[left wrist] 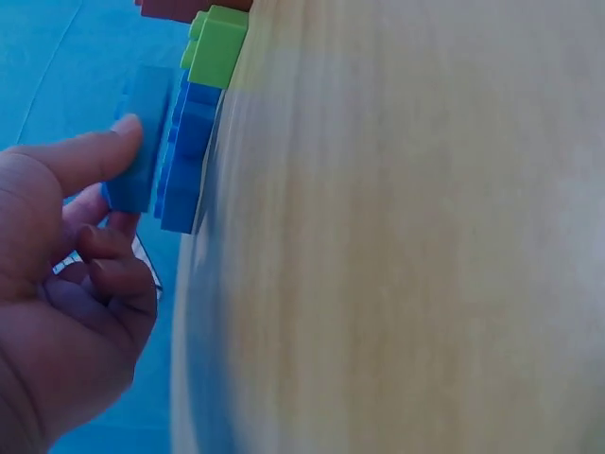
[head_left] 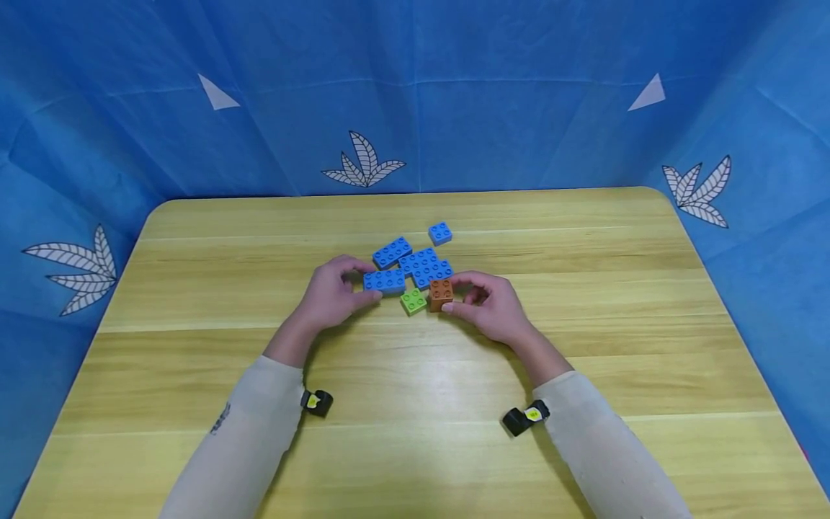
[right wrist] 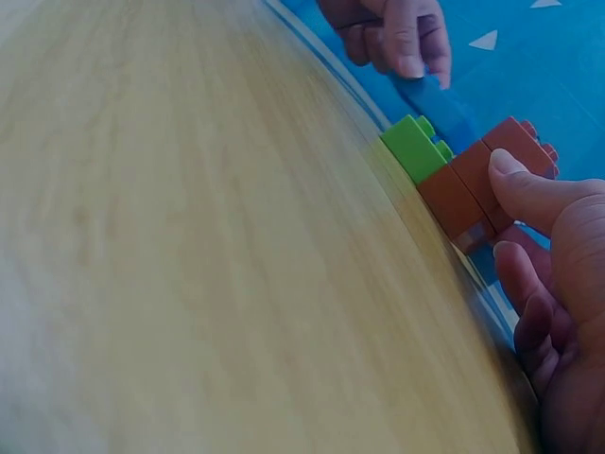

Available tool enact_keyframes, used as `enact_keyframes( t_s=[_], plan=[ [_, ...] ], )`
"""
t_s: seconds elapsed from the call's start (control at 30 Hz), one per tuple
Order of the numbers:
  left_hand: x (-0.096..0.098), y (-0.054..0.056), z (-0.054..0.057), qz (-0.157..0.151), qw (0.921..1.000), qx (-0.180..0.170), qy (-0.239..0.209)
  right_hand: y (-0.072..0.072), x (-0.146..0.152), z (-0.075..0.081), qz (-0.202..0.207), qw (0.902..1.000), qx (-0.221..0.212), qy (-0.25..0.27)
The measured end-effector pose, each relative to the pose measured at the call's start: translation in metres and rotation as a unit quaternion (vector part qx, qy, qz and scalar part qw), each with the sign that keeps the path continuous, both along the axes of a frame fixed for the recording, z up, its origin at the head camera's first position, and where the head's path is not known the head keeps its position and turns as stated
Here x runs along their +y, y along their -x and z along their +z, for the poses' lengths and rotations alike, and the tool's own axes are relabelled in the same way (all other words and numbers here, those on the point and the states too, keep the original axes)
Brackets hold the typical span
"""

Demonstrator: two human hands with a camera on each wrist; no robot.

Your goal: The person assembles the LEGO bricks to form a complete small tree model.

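Observation:
My left hand pinches a long blue brick between thumb and fingers. In the left wrist view that blue brick is raised off the table, apart from the blue brick beside it. My right hand pinches an orange-brown brick by its sides. The right wrist view shows this upper brown brick on top of a second brown brick, in a stack of two. A small lime-green brick sits on the table between the hands, close to the brown stack.
Behind the hands lie joined or touching blue bricks, another long blue brick and a small blue brick farther back. All rest on a wooden table. A blue cloth hangs around its far side.

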State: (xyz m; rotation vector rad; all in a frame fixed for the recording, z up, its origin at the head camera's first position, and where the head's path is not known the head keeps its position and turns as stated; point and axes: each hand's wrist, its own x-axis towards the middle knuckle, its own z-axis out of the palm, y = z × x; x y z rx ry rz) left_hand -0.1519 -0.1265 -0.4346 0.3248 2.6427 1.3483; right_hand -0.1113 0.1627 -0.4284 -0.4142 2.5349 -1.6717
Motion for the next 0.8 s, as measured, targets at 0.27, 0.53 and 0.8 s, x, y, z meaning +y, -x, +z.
enact_keyframes(
  t_s=[0.27,0.53,0.8],
  plan=[
    [0.014,-0.007,0.015,-0.028,0.9983,0.03,-0.041,-0.001,0.001,0.002,0.004,1.0,0.007,0.005],
    [0.027,-0.011,0.022,-0.058,0.9959,0.04,-0.056,0.0,0.001,0.0,0.007,0.9998,0.013,0.012],
    [0.032,-0.011,0.023,-0.061,0.9959,0.044,-0.05,0.001,0.001,0.0,0.007,0.9997,0.017,0.015]
  ],
)
